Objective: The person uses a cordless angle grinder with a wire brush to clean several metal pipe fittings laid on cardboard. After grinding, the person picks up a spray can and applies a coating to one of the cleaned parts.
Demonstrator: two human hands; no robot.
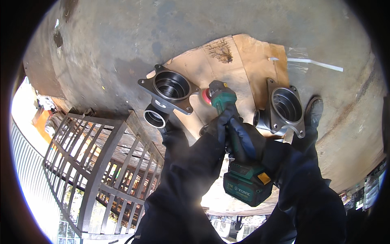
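Grinder (223,100) | left hand (220,125), right hand (248,139): fingers curled around it | step: probably dressing left casting (170,86), disc (206,96) contact unclear | next: wants steady, light pressure

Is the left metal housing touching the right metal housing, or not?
Apart. The head view shows cardboard and the green power tool in the wide gap between the left metal housing and the right metal housing.

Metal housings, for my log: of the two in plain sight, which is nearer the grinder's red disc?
The left housing: its corner is beside the red disc; the right housing is past the grinder.
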